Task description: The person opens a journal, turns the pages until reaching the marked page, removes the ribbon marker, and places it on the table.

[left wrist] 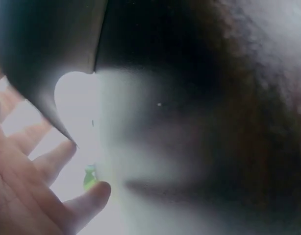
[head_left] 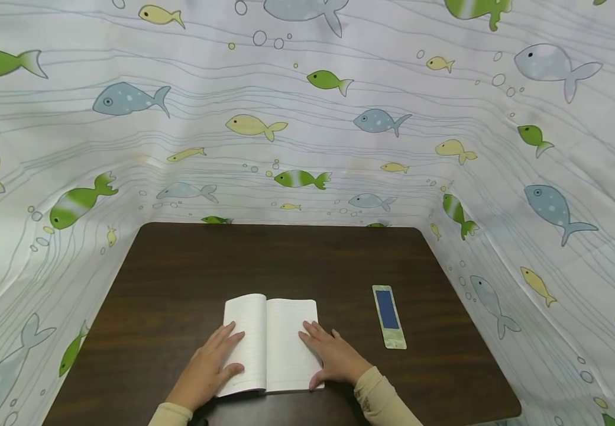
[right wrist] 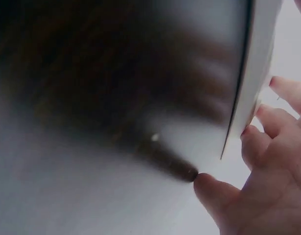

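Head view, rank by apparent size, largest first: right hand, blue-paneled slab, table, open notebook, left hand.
1. Table
2. Open notebook
3. Left hand and right hand: look about alike, not ranked against each other
4. Blue-paneled slab

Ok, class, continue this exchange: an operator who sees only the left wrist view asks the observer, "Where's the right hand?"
Observer: The right hand rests on the right-hand page of an open notebook.
Operator: Any writing in it?
Observer: I see faint ruled lines but can make out no writing.
Operator: Anything beside it?
Observer: A narrow pale green object with a blue centre lies on the table, right of the notebook.
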Tool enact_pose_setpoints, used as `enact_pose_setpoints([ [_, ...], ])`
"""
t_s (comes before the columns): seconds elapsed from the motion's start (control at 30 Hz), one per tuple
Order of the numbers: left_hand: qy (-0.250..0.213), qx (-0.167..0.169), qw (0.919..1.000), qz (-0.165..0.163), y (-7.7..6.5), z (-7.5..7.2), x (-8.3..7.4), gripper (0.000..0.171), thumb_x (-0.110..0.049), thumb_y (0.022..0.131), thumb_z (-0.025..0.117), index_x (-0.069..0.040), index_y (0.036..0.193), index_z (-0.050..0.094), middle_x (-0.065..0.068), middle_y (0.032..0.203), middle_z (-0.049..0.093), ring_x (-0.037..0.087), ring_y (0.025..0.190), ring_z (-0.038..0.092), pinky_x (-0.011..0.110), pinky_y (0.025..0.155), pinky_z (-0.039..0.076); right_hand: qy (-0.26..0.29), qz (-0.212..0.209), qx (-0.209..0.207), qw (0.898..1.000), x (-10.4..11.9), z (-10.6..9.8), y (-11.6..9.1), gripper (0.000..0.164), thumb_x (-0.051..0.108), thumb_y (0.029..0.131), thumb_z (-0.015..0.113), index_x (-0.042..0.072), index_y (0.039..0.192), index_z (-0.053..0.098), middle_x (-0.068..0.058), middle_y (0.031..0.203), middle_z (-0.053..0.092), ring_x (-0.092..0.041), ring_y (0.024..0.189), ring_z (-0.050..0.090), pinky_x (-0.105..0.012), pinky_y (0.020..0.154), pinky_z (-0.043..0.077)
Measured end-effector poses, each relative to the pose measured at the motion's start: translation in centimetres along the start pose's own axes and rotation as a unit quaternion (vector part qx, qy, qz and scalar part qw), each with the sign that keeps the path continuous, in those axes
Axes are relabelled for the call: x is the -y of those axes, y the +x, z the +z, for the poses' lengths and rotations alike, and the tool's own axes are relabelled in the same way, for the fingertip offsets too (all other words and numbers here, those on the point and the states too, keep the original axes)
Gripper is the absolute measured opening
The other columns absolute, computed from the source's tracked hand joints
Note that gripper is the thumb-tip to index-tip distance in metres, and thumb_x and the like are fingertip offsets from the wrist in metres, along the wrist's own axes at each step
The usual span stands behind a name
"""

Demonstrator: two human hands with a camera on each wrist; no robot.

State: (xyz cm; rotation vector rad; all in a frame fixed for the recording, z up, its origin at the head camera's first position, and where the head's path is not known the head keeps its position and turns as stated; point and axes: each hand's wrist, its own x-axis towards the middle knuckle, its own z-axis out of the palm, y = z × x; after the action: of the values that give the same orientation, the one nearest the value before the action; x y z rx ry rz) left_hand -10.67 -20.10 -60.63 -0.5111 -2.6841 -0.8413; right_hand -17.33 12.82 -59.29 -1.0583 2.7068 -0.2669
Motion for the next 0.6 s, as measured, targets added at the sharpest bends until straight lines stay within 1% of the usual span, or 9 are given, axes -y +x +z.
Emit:
enact_pose_setpoints([
  [0.1,0.005,-0.007,1.0000,0.002,0.06,0.00,-0.10,0.060,-0.043,0.082,0.073,-0.017,0.134,0.057,0.008,0.147,0.046,0.029,0.133,0.043,0.060,0.088,0.044,-0.006,0.002,-0.001,1.000,0.16,-0.16,0.10,0.112,0.062,0.059,0.078,0.019,0.152,0.032,-0.003,0.160,0.022,-0.023,0.147,0.021,-0.064,0.104,0.033],
  [0.23,0.008,0.002,0.9999,-0.010,0.17,-0.02,-0.40,0.060,-0.044,0.083,0.072,-0.016,0.134,0.058,0.009,0.147,0.046,0.031,0.134,0.042,0.061,0.089,0.044,-0.025,-0.004,-0.014,1.000,0.05,-0.11,0.06,0.106,0.062,0.063,0.077,0.019,0.150,0.036,-0.003,0.159,0.026,-0.022,0.146,0.025,-0.062,0.101,0.037],
  [0.33,0.008,0.011,0.9997,-0.019,0.26,-0.06,-0.60,0.060,-0.045,0.084,0.071,-0.016,0.134,0.058,0.009,0.148,0.045,0.031,0.135,0.041,0.062,0.089,0.044,-0.044,-0.011,-0.036,0.998,-0.05,-0.12,0.08,0.102,0.063,0.064,0.075,0.020,0.148,0.040,-0.002,0.158,0.030,-0.020,0.144,0.030,-0.060,0.098,0.042],
  [0.43,0.007,0.011,0.9997,-0.022,0.35,-0.09,-0.73,0.059,-0.045,0.084,0.071,-0.017,0.134,0.058,0.008,0.148,0.045,0.030,0.134,0.041,0.062,0.090,0.044,-0.054,-0.018,-0.060,0.997,-0.08,-0.21,0.12,0.097,0.064,0.065,0.074,0.020,0.146,0.043,-0.002,0.156,0.034,-0.019,0.142,0.034,-0.056,0.097,0.045],
  [0.6,0.012,0.001,0.9999,-0.010,0.39,-0.05,-0.72,0.059,-0.044,0.082,0.073,-0.015,0.132,0.058,0.010,0.146,0.047,0.032,0.133,0.043,0.062,0.087,0.045,-0.061,-0.033,-0.105,0.992,0.05,-0.19,0.19,0.085,0.061,0.068,0.074,0.019,0.139,0.053,-0.003,0.148,0.045,-0.019,0.136,0.044,-0.047,0.095,0.049],
])
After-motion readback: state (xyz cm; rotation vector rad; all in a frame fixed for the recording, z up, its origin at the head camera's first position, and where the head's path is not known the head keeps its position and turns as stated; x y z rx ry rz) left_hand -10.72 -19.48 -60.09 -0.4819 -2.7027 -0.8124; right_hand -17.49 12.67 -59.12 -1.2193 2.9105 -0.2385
